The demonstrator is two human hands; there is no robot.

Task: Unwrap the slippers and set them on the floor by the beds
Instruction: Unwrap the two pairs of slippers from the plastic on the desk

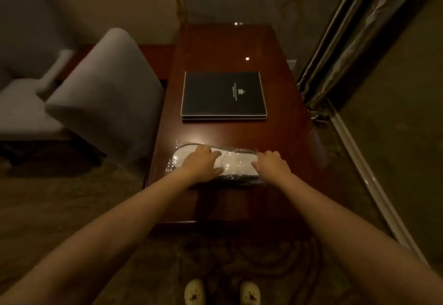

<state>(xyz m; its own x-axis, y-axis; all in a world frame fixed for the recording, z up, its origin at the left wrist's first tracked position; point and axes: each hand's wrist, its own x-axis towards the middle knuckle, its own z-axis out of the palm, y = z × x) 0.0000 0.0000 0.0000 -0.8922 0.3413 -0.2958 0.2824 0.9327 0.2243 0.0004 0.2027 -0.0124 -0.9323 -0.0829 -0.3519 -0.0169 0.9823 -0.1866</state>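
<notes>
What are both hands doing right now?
Left hand: open, resting flat on the wrapped slippers.
Right hand: curled, gripping their right end.

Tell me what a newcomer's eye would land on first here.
The bright wrapped slippers stand out at the near end of the dark desk, with the left hand resting on them and the right hand gripping their end. Beyond lies a black folder at mid-desk.

Black folder (224, 94) on desk (282, 137), chair (107, 98) beside.
</notes>
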